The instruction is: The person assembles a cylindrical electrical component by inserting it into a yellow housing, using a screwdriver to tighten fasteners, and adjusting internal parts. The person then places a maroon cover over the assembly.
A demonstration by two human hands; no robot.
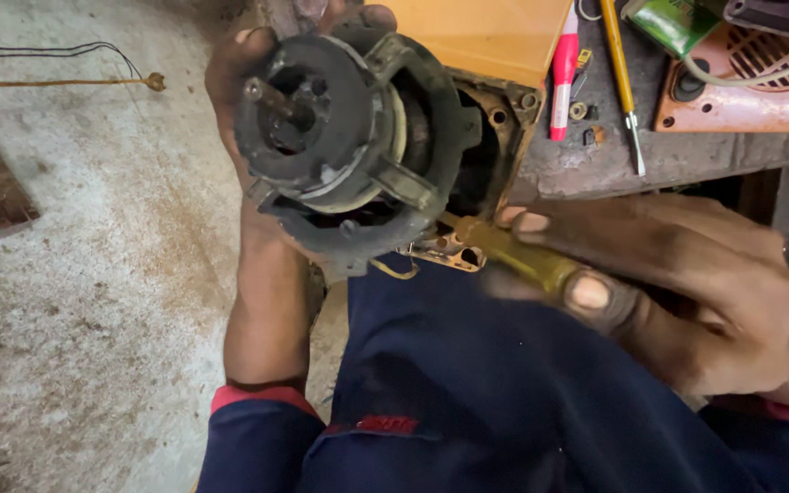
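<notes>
head view: the left hand (250, 137) is wrapped from behind around a grimy black motor (351, 146), shaft end facing up, held over the person's lap beside the surface (595, 164). the right hand (678, 283) is clenched on a yellow-handled screwdriver (518, 256), its tip hidden at the motor's lower edge near a brass-coloured bracket (445, 251). on the surface lie a red pen-like tool (562, 73), a thin yellow screwdriver (621, 78) and an orange housing (760, 87). concrete floor (84, 274) below.
</notes>
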